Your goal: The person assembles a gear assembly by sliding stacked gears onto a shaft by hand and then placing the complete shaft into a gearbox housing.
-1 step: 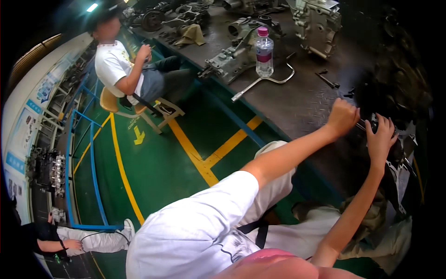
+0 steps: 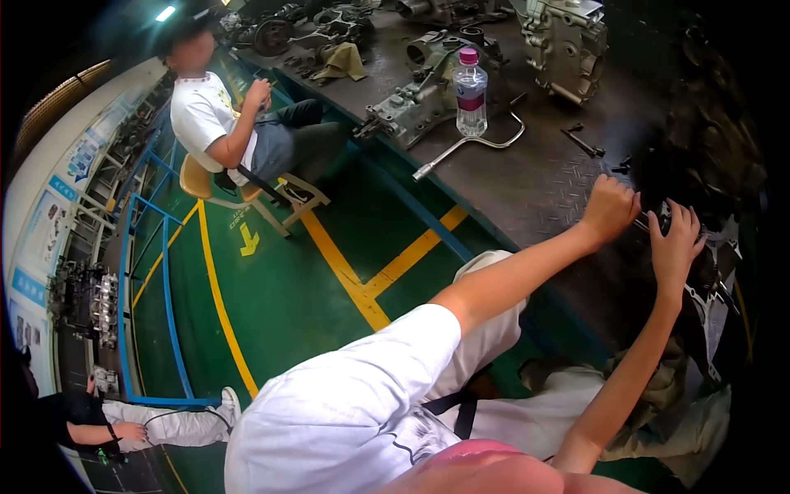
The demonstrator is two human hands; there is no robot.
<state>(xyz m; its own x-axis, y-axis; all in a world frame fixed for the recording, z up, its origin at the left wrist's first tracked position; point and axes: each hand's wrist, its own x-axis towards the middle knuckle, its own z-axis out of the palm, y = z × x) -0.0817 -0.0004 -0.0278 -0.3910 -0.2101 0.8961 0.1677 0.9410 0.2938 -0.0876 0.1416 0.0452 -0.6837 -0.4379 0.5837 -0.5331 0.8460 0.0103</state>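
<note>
Over the right side of the metal workbench [image 2: 543, 185], my left hand [image 2: 611, 210] is closed in a fist around a thin metal rod [image 2: 642, 224], mostly hidden by the fingers. The rod points toward my right hand [image 2: 676, 247], whose thumb and fingers are curled around a small dark metal part [image 2: 665, 216]. What kind of part this is, I cannot tell in the shadow. Just beyond my hands, small dark pieces [image 2: 623, 165] and a short bolt-like metal piece [image 2: 584, 142] lie on the bench. A pale metal casting [image 2: 714, 309] stands beside my right wrist.
A bent speed-handle wrench [image 2: 473, 142] lies by a water bottle [image 2: 471, 95] with a pink cap. Gearbox housings [image 2: 568, 49] stand farther back, near a tan cloth [image 2: 341, 62]. One person [image 2: 206, 111] sits on a chair at left; another person's arm [image 2: 99, 435] shows lower left.
The view has shifted very slightly. Both hands keep the same place and the same grip.
</note>
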